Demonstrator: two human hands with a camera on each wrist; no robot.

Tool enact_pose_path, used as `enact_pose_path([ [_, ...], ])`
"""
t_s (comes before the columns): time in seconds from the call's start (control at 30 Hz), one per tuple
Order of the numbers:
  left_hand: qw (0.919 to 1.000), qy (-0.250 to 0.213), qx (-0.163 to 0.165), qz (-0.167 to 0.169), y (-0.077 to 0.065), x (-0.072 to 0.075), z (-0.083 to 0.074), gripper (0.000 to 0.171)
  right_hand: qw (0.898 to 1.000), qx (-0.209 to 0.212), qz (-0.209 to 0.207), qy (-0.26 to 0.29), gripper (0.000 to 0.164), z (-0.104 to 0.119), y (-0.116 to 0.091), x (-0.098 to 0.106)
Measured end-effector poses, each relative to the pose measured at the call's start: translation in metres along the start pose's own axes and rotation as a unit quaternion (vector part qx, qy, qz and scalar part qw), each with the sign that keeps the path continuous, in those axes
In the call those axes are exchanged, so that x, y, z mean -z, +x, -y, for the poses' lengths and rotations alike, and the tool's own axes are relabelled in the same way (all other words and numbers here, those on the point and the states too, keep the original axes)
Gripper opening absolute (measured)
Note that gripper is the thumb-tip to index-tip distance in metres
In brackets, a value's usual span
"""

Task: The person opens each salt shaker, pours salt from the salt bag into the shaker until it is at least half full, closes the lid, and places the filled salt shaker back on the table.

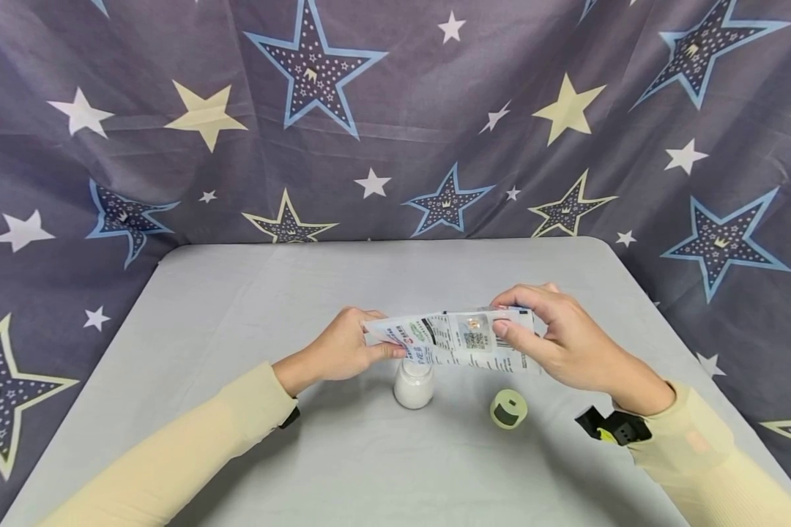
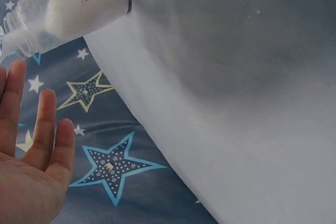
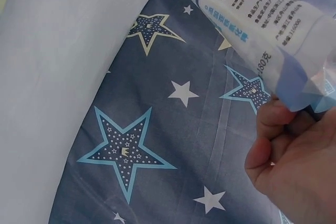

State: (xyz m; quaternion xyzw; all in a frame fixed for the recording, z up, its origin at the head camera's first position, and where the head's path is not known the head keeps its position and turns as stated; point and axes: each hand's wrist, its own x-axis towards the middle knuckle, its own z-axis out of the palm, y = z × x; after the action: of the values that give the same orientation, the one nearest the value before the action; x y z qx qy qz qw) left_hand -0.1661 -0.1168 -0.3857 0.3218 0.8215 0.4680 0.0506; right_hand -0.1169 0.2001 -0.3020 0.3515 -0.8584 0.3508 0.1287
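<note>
A printed white-and-blue plastic packet (image 1: 451, 342) is held tilted between both hands, its left end over the mouth of a small clear jar (image 1: 414, 389). My left hand (image 1: 351, 347) pinches the packet's left end, thumb in front. At the other end, my right hand (image 1: 570, 350) grips the packet with thumb and fingers. White granules fill much of the jar (image 2: 86, 3), and some show in its neck in the left wrist view. Small print covers the packet (image 3: 247, 17) in the right wrist view.
A round pale-green cap (image 1: 509, 399) with a dark patch lies right of the jar, below the right hand. Several white grains (image 2: 258, 12) are scattered on the grey-covered table (image 1: 237, 454). A star-patterned curtain (image 1: 395, 124) hangs behind the table's far edge.
</note>
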Motion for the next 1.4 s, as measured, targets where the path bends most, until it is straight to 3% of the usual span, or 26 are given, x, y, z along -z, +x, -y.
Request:
enact_pose_path([
  [0.57,0.9999,0.003,0.010,-0.010,0.000,0.001,-0.003,0.016,1.000,0.003,-0.004,0.011,0.022,-0.005,-0.005,-0.002],
  [1.4,0.9999,-0.004,-0.003,-0.010,0.001,0.005,-0.010,0.013,0.996,-0.050,-0.003,0.072,0.020,-0.020,-0.025,-0.010],
])
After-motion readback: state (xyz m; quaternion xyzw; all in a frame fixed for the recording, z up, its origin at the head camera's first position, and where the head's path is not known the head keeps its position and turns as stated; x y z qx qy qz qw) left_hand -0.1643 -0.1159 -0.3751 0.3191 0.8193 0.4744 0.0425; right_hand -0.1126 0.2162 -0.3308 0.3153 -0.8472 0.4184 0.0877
